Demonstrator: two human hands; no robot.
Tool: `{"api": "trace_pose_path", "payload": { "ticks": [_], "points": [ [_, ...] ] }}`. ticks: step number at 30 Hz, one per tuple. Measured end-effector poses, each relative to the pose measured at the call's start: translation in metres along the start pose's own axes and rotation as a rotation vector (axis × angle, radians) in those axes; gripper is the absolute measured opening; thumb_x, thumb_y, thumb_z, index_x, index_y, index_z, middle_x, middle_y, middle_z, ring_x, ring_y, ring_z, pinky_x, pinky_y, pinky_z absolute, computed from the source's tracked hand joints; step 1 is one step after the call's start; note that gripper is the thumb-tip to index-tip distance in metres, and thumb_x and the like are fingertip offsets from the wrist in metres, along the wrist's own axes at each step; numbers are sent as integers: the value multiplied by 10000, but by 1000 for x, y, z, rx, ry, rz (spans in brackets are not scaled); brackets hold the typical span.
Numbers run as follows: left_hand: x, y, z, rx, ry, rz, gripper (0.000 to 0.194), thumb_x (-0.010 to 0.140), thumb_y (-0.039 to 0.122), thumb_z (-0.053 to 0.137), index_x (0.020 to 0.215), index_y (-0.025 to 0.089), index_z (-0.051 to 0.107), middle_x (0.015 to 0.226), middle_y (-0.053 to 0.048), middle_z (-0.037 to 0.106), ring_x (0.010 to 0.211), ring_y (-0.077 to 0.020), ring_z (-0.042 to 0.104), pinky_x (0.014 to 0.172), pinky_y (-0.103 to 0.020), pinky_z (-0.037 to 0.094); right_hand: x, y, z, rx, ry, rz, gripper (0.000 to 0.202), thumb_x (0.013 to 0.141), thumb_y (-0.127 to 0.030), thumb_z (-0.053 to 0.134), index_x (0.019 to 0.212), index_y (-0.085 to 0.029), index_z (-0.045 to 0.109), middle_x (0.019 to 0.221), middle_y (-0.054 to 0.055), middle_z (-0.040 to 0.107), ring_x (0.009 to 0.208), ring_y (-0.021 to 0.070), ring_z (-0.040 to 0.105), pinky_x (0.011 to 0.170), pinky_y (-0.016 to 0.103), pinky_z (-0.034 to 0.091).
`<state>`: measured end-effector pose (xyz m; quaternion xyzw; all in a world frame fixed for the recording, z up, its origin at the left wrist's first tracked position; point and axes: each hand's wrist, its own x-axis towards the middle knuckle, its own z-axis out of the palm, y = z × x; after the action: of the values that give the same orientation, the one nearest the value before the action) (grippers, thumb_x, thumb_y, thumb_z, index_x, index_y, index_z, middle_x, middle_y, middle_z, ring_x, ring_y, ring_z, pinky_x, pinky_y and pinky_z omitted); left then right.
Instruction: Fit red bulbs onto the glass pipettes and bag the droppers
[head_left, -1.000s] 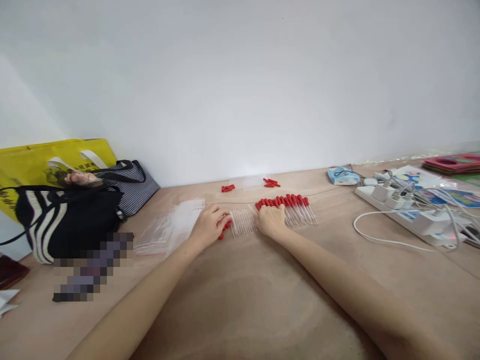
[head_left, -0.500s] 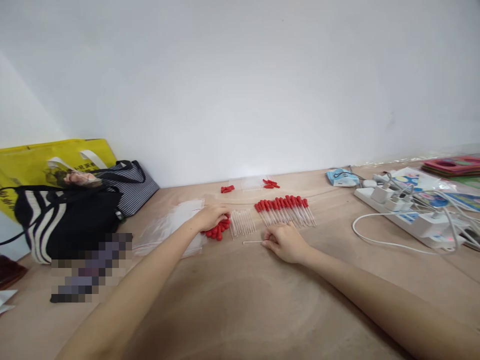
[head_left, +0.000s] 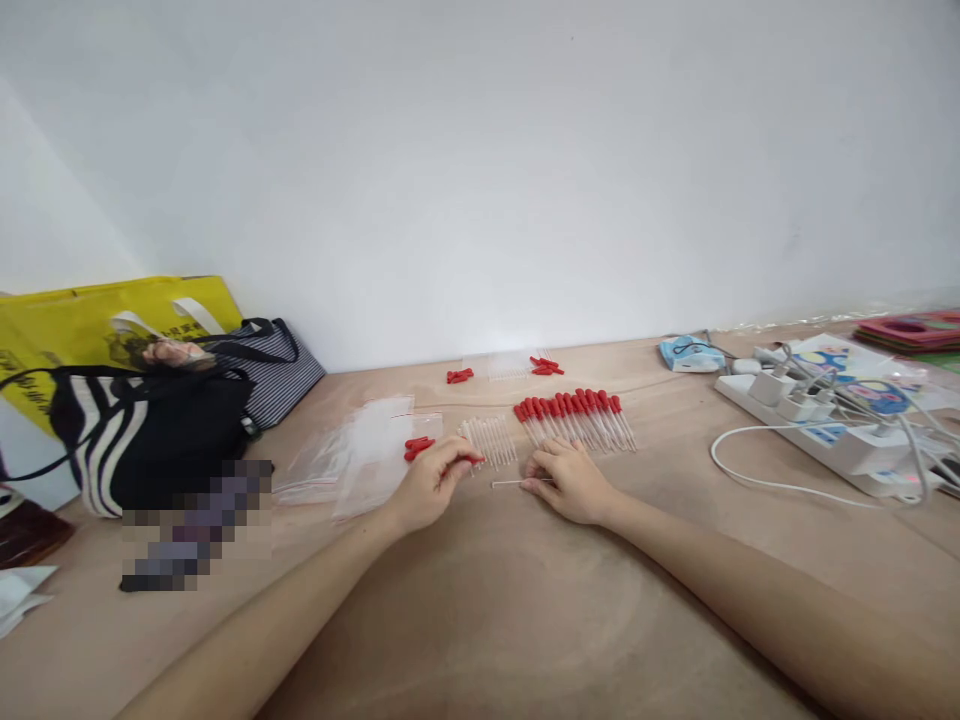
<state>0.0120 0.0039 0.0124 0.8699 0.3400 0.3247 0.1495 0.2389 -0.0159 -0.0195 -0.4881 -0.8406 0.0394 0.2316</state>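
Observation:
My left hand [head_left: 431,488] pinches a red rubber dropper bulb [head_left: 477,459] in its fingertips. Just behind that hand lie more red bulbs [head_left: 418,448], partly hidden by it. My right hand [head_left: 564,482] is closed on a thin clear dropper tube [head_left: 506,484], whose end points left toward the bulb, with a gap between them. A row of bare tubes [head_left: 491,442] lies behind the gap between my hands. Beyond my right hand, a row of droppers with red bulbs fitted [head_left: 577,415] lies side by side on the table.
Clear plastic bags [head_left: 367,450] lie left. At the wall are small groups of red bulbs [head_left: 460,376] and tubes [head_left: 510,366]. A black bag [head_left: 172,440] stands far left; a white power strip [head_left: 825,435] with cables and a blue mask [head_left: 688,354] lie right.
My left hand has moved right and nearer, from the pile of bulbs toward the tube, bringing a red bulb. My right hand stays nearly in place with the tube.

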Motion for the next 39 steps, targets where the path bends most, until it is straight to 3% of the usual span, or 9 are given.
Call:
{"api": "trace_pose_path", "payload": {
  "ticks": [4, 7, 11, 16, 21, 27, 34, 39],
  "points": [
    [-17, 4, 7, -84, -171, 11, 189, 844, 140, 380, 903, 184, 554, 917, -56, 605, 881, -156, 558, 801, -328, 452, -2, 3, 2, 6, 11, -24, 146, 816, -316, 496, 772, -193, 561, 797, 19, 569, 814, 159, 490, 688, 284, 274],
    [-22, 2, 3, -100, -219, 11, 171, 809, 117, 400, 848, 183, 553, 964, -65, 604, 904, -162, 561, 799, -329, 454, -3, 4, 3, 26, 27, -26, 136, 808, -312, 509, 784, -189, 561, 796, 20, 572, 811, 155, 489, 694, 284, 281],
    [-25, 5, 4, 5, -131, 16, 127, 717, 150, 519, 839, 186, 527, 930, -60, 586, 867, -186, 551, 776, -345, 453, -4, 4, 5, 66, 48, -10, 138, 788, -316, 538, 829, -192, 586, 819, 28, 582, 832, 165, 487, 710, 298, 294],
    [-26, 6, 20, 276, 39, 18, 179, 767, 282, 566, 912, 181, 596, 879, -70, 564, 847, -211, 508, 759, -375, 436, -5, 4, 8, 73, 75, -54, 149, 802, -309, 527, 852, -264, 660, 846, 33, 583, 840, 178, 481, 733, 329, 293],
    [-23, 6, 28, 416, 55, 64, 133, 813, 235, 519, 816, 211, 650, 983, -65, 568, 929, -233, 479, 789, -407, 401, -5, 2, 12, 84, 138, -56, 142, 802, -247, 517, 760, -209, 647, 881, 47, 581, 849, 180, 473, 723, 315, 312],
    [-22, 9, 30, 363, 54, 50, 111, 857, 216, 433, 862, 179, 539, 908, -49, 592, 909, -213, 486, 819, -386, 378, -6, -2, 13, 57, 245, -26, 124, 824, -199, 459, 779, -170, 572, 841, 48, 600, 829, 179, 480, 744, 325, 294],
    [-22, 4, 32, 339, 54, -24, 112, 872, 241, 402, 889, 176, 492, 904, -47, 595, 868, -209, 498, 806, -375, 370, -8, -8, 13, 19, 297, -117, 103, 826, -178, 442, 744, -172, 504, 713, -2, 620, 704, 145, 515, 809, 350, 234],
    [-20, 6, 31, 350, 22, 26, 167, 876, 201, 390, 980, 193, 521, 925, -32, 621, 910, -198, 514, 844, -381, 334, -10, -11, 12, 58, 308, -173, 106, 836, -186, 431, 756, -174, 500, 704, -14, 628, 649, 122, 535, 833, 348, 215]
  ]
}}
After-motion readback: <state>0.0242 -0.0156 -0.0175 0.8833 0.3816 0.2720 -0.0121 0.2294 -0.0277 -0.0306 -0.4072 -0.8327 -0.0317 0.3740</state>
